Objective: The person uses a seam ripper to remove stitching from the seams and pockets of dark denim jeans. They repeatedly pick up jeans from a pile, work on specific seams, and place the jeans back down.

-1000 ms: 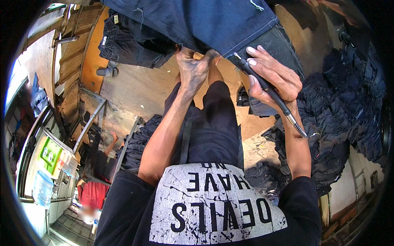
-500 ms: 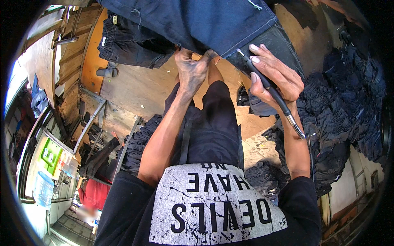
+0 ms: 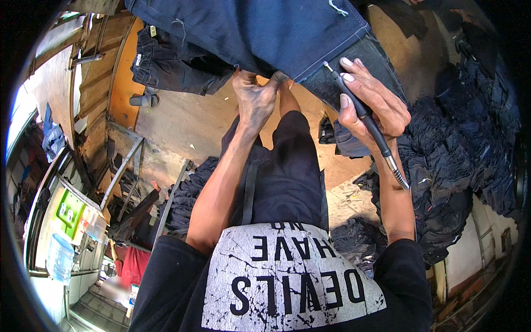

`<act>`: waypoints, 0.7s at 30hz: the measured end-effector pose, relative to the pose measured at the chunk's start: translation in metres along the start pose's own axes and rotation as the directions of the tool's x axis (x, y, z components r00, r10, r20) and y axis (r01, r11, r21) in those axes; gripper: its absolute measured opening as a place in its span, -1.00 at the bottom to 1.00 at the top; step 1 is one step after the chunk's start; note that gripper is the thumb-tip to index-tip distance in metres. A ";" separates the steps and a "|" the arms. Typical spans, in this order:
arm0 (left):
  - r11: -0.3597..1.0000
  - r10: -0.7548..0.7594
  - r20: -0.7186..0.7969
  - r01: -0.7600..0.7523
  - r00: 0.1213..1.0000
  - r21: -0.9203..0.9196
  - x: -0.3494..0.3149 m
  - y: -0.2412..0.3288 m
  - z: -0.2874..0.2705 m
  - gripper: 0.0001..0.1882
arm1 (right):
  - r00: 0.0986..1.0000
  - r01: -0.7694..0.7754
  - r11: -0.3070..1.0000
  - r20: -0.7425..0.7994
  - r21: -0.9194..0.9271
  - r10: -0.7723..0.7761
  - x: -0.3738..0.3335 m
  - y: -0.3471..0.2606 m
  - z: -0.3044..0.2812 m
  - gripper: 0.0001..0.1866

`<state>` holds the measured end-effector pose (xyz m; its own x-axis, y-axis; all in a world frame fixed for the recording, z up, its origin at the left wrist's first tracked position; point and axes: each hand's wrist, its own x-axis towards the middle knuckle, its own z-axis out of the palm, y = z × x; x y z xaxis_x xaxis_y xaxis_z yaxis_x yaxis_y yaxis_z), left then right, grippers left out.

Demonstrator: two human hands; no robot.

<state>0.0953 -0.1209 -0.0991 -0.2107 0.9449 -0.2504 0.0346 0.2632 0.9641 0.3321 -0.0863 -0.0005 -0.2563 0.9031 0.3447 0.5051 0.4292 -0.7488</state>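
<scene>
A dark blue denim garment point(image 3: 249, 33) is spread out at the far side, with pale stitching along its hem and a loose white thread. My left hand point(image 3: 255, 97) pinches the near edge of it, thumb on top and the other fingers partly hidden beneath. In my right hand point(image 3: 381, 105) is a slim black rotary tool handpiece point(image 3: 362, 110), held like a pen. Its small pale tip sits at the seam next to the darker panel point(image 3: 354, 72); I cannot tell whether it touches. A coiled metal spring shows at its rear end.
Black shorts point(image 3: 177, 61) with an elastic waistband lie left of the denim. A large heap of dark garments point(image 3: 453, 144) is piled on the right, and another pile point(image 3: 191, 193) lies to the left. A slipper point(image 3: 144, 100) rests on the floor. A person in red point(image 3: 134, 265) is at the lower left.
The handpiece tip has shifted slightly up and to the right along the seam. My left hand and the denim have moved slightly to the left.
</scene>
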 end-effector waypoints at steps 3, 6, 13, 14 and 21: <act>0.999 -0.032 0.026 0.032 0.999 0.019 0.000 0.001 -0.002 -0.79 | 0.999 0.006 1.000 -0.032 0.003 -0.006 0.000 0.002 0.001 -0.68; 0.998 -0.049 0.033 0.047 0.998 0.050 0.000 0.001 -0.003 -0.80 | 0.998 0.007 1.000 -0.057 0.004 -0.007 -0.001 0.005 0.001 -0.67; 0.999 -0.046 0.033 0.046 0.998 -0.015 0.000 0.004 -0.002 -0.82 | 0.994 -0.039 0.999 -0.103 -0.010 0.038 -0.002 0.006 0.002 -0.68; 0.999 -0.043 0.037 0.044 0.998 -0.004 0.000 0.004 -0.003 -0.83 | 0.993 -0.042 0.999 -0.109 -0.010 0.040 -0.002 0.005 0.002 -0.68; 1.000 0.011 0.032 -0.011 0.999 0.009 0.002 0.004 -0.002 -0.83 | 0.984 -0.103 0.994 -0.152 -0.025 0.098 -0.002 0.004 0.003 -0.69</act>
<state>0.0934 -0.1188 -0.0954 -0.1787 0.9535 -0.2427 0.0452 0.2544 0.9660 0.3326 -0.0864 -0.0058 -0.0776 0.9330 0.3513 0.5493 0.3341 -0.7659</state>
